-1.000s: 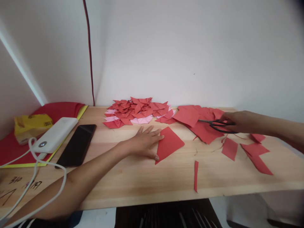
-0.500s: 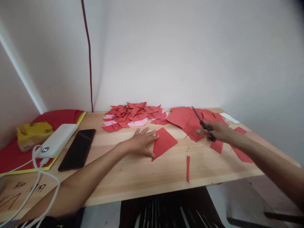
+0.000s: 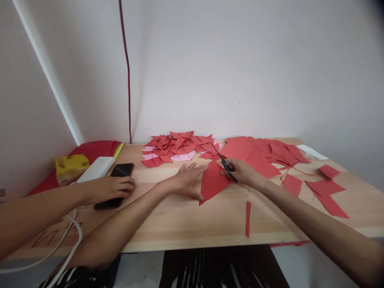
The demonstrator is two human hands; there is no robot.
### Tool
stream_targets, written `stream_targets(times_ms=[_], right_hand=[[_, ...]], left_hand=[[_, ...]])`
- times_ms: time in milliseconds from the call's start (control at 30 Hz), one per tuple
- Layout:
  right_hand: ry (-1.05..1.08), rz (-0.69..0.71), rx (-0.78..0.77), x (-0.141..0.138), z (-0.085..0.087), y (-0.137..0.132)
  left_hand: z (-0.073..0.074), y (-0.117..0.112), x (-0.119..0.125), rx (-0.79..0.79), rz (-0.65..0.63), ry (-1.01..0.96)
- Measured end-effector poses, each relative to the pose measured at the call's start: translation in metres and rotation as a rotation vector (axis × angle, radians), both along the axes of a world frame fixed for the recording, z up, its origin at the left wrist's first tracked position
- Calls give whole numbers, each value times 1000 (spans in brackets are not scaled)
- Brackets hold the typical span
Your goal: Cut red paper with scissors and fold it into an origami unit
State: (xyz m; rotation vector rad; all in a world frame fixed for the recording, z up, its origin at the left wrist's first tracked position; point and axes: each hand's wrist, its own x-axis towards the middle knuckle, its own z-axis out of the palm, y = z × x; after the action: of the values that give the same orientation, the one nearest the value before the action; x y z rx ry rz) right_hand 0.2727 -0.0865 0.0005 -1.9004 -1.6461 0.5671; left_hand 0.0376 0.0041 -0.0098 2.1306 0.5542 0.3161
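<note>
A square of red paper (image 3: 214, 182) lies on the wooden table with one corner toward me. My left hand (image 3: 187, 182) rests flat at its left edge, fingers spread, with the fingertips and thumb touching the paper. My right hand (image 3: 238, 172) is closed around the black-handled scissors (image 3: 228, 170), whose blades point away and to the left above the paper's right side. The fingers of this hand reach the paper's right edge. How far the blades are apart is hard to make out.
Folded red and pink paper pieces (image 3: 177, 146) are heaped by the wall. Red sheets (image 3: 255, 156) and offcuts (image 3: 327, 196) lie right; a thin red strip (image 3: 248, 219) lies in front. Another person's hand (image 3: 115, 190) rests on a phone (image 3: 121, 170) beside a white power bank (image 3: 97, 168).
My right hand has brought the scissors left to the red paper. Another person's hand has come in from the left onto the phone. The view has turned slightly left.
</note>
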Motion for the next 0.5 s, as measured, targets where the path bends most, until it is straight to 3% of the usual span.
stream_targets(times_ms=[200,267,333,500], right_hand=[[223,31,88,11,6,2],[295,46,98,9,9,4],[355,64,103,5,12,6],[446,42,82,-1,20,9]], left_hand=[[6,-5,7,-185,106,-140],[8,-10,12,-497,145,-258],[7,-15,18,-673,141,-320],[0,-22,27,-862,431,-374]])
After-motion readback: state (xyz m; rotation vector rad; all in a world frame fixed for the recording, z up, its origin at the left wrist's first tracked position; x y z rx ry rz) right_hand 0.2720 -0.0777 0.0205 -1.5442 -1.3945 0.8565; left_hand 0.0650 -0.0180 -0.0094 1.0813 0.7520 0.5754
